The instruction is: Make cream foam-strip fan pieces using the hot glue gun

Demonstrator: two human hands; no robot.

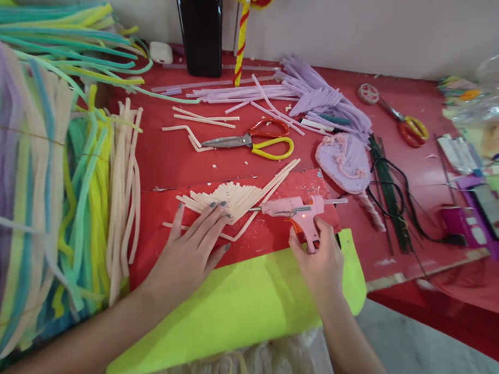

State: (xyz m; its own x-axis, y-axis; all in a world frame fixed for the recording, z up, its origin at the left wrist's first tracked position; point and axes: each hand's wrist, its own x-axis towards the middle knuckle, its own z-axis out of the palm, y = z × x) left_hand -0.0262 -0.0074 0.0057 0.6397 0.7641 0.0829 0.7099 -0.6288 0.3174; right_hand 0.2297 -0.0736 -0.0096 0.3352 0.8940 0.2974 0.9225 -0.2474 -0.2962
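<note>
My right hand grips a pink hot glue gun by its handle, and a clear glue stick pokes out of its back. The gun's metal nozzle points left, at the edge of a fan of cream pipe cleaners. Spread flat, my left hand rests its fingertips on the fan's lower left part. A bent cream pipe cleaner lies just below the fan, partly under my left fingers. Beyond the fan are scissors with one red and one yellow handle loop.
Bundles of coloured pipe cleaners fill the left side. Lilac pipe cleaners and a lilac leaf-shaped piece lie to the right. A black phone stands against the wall. A black cord loops near more scissors.
</note>
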